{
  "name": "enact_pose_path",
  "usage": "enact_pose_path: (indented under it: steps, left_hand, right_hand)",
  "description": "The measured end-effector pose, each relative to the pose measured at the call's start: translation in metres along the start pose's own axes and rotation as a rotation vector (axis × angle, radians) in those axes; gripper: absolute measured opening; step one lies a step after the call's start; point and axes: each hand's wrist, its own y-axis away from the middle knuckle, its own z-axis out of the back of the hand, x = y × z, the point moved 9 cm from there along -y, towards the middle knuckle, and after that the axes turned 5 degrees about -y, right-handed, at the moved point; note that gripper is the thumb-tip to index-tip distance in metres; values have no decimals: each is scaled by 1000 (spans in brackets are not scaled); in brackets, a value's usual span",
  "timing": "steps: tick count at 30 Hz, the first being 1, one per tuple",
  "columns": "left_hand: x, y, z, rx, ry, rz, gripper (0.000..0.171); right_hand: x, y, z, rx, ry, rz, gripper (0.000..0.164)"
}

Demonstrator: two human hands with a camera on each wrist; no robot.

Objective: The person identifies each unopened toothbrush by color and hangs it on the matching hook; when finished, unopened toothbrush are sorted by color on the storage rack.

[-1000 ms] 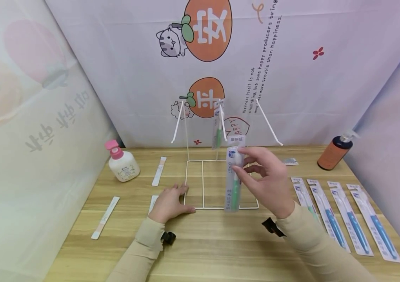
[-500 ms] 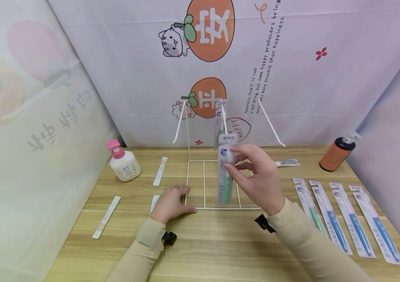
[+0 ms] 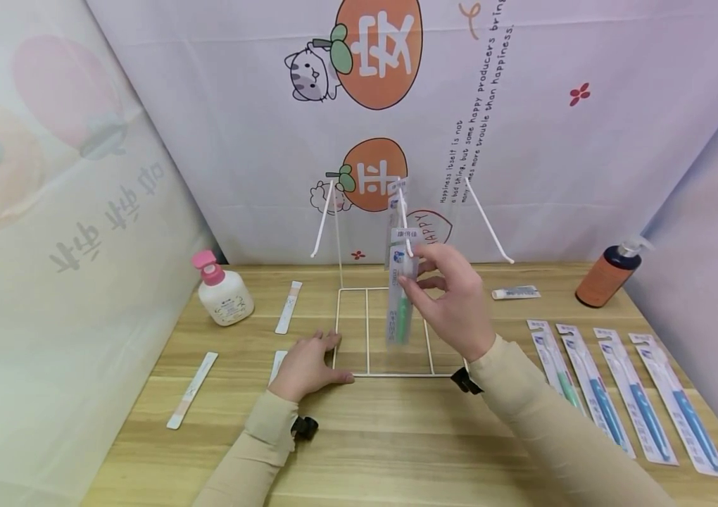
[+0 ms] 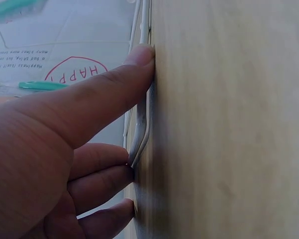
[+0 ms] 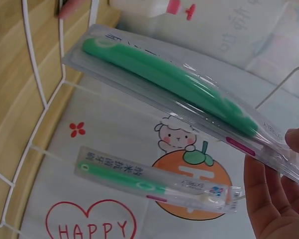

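Observation:
My right hand (image 3: 454, 299) pinches a packaged toothbrush (image 3: 402, 317) with a green handle between thumb and fingers. It holds the pack upright at the front tip of the middle prong (image 3: 405, 215) of a white wire rack (image 3: 368, 331). Whether the prong passes through the pack's slot I cannot tell. Behind it, another green packaged toothbrush (image 5: 124, 177) hangs on that prong in the right wrist view. My left hand (image 3: 308, 366) rests at the rack base's front left corner. In the left wrist view its thumb (image 4: 107, 92) presses the wire, and the fingertips touch beside it.
Several packaged toothbrushes (image 3: 640, 394) lie in a row at right. A small tube (image 3: 516, 292) and an orange pump bottle (image 3: 606, 278) stand behind them. At left are a white pump bottle (image 3: 226, 299) and thin paper strips (image 3: 191, 391). Printed cloth (image 3: 524, 141) encloses the table.
My right hand has moved left and away from me, carrying the packaged toothbrush up to the middle prong's tip. The left hand has stayed at the rack's corner.

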Motion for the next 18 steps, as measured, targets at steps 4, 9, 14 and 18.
enact_pose_path:
  steps: [4,9,14,18]
  left_hand:
    - [-1,0,1,-4,-10,-12,92]
    - [-1,0,1,-7,-9,-16,90]
    - [-2,1,1,-9,-19,-22,91]
    - [-3,0,2,-7,-24,-23,91]
  right_hand:
    - [-14,-8,-3,-1,33,-7,47]
    - [-33,-19,-7,-19,45,-33,46]
    - [-46,-27,-9,-43,55,-32,45]
    - [-53,-33,-10,-53,87,-28,45]
